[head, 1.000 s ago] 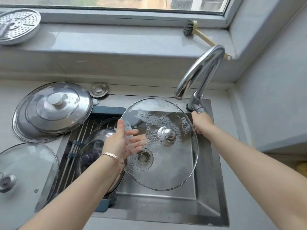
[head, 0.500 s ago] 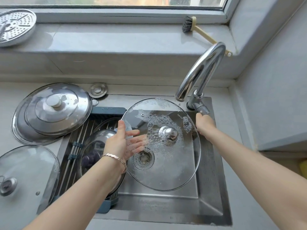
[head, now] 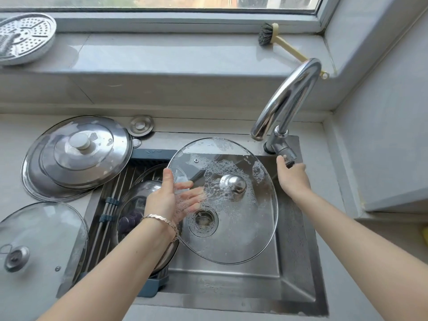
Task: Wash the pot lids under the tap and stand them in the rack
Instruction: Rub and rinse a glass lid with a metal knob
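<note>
Now left hand (head: pixel 168 201) pinched the soapy glass lid (head: pixel 234 242) over the sink (head: pixel 298 251), fingers (head: pixel 193 197) spread beneath; right hand (head: pixel 293 178) gripped the tap lever (head: pixel 286 155).

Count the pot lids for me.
6: soapy lid in the left hand, two stacked steel lids and a glass lid on the counter, two rack lids; others may be hidden.

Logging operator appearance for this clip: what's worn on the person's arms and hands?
Both forearms are bare, no sleeves in view. The left hand has a gold-toned, flat-link bracelet at its wrist; the right hand and wrist are unadorned. No gloves or rings visible.
</note>
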### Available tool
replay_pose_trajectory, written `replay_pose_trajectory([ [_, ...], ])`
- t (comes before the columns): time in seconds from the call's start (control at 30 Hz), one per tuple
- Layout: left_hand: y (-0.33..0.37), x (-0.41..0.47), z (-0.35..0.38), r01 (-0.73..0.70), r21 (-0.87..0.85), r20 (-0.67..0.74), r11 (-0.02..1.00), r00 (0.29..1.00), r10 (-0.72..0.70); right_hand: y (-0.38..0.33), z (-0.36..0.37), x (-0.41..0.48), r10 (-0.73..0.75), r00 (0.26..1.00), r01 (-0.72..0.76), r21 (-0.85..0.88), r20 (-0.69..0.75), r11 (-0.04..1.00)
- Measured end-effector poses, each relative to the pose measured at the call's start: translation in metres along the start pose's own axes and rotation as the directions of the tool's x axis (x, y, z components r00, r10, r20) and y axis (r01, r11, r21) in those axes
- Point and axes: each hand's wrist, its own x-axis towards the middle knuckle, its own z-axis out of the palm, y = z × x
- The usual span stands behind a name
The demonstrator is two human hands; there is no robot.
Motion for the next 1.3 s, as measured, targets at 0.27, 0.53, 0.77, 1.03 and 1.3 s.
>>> replay_pose_trajectory([
  [0.27, -0.002, -0.005, 0.005, -0.016, -0.017, -0.015, 1.0, 1.0, 0.016, -0.013, 0.02, -0.103, -0.792, 0.506, 0.862, -0.232, 0.34, 0.451],
  [0.53, -0.008, -0.009, 0.016, -0.12, 0.011, -0.195, 0.993, 0.973, 0.119, -0.034, 0.056, -0.135, -0.845, 0.48, 0.842, -0.392, 0.236, 0.369],
  [0.77, -0.001, -0.014, 0.005, -0.083, -0.207, -0.133, 0.975, 0.99, 0.056, 0.013, 0.033, -0.127, -0.918, 0.153, 0.971, -0.229, 0.367, 0.071],
  [1.03, -0.003, -0.024, 0.018, -0.184, -0.308, -0.233, 0.933, 0.966, 0.114, 0.012, 0.052, -0.163, -0.842, 0.521, 0.849, -0.188, 0.139, 0.494],
  [1.3, -0.007, -0.034, 0.008, -0.178, -0.271, -0.261, 0.946, 0.959, 0.106, 0.001, 0.027, -0.127, -0.582, 0.774, 0.633, -0.286, 0.249, 0.72],
])
